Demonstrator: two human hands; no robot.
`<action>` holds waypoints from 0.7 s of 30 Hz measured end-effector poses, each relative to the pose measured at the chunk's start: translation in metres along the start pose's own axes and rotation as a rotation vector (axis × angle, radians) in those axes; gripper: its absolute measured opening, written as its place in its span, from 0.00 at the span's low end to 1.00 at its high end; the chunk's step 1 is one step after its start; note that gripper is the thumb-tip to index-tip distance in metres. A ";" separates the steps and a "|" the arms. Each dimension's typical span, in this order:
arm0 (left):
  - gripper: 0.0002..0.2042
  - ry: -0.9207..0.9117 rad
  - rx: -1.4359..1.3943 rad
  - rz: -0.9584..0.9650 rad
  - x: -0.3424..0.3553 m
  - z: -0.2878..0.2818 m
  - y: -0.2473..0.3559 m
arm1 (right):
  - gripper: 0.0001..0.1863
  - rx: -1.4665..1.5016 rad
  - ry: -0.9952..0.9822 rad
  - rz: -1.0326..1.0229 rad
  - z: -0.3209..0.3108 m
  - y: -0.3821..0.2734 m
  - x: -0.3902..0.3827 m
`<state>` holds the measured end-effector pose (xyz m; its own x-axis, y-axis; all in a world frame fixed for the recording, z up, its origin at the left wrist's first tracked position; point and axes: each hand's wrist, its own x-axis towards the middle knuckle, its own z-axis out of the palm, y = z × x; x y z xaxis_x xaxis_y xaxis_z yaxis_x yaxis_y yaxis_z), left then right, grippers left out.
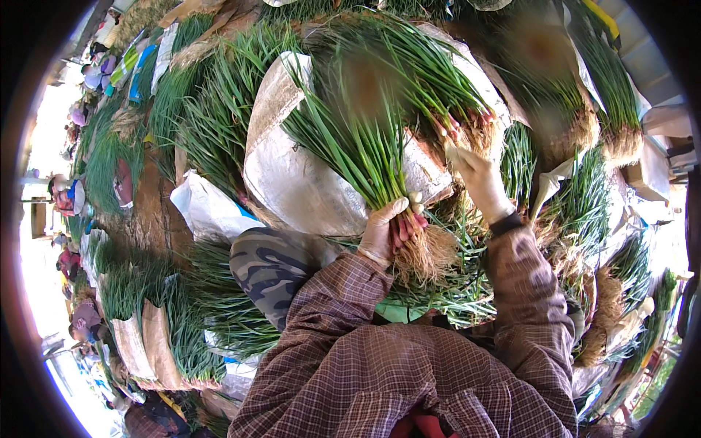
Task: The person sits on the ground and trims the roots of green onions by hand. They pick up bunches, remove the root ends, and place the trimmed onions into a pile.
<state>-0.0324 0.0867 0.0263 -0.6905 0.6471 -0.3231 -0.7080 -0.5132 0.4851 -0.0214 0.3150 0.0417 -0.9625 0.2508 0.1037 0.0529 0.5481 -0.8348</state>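
My left hand [383, 230], in a pale glove, is closed round a bunch of spring onions [369, 164] just above the bulbs. Their green leaves fan up and to the left, while the reddish bulbs and tangled pale roots [431, 255] hang out to the right of the fist. A second pile of spring onions [445, 80] lies farther off on a white sack [299, 179]. My right hand [482, 182], gloved too, reaches to the bulb end of that pile. Its fingers are drawn together by the bulbs, and what they pinch is too small to make out.
My bent knee [266, 270] in camouflage cloth is left of the held bunch. Loose green leaves [467, 296] litter the ground before me. More bundles [226, 109] stand at left, with others [621, 102] at far right. Several people [69, 197] sit along the left edge.
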 end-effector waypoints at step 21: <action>0.14 0.234 0.193 0.028 0.018 0.016 0.006 | 0.13 -1.025 -0.167 -0.294 0.010 0.022 -0.037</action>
<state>-0.0463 0.1043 0.0367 -0.7409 0.4749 -0.4749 -0.6621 -0.3982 0.6348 0.0128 0.3104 0.0139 -0.9939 -0.0687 0.0863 -0.0628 0.9956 0.0691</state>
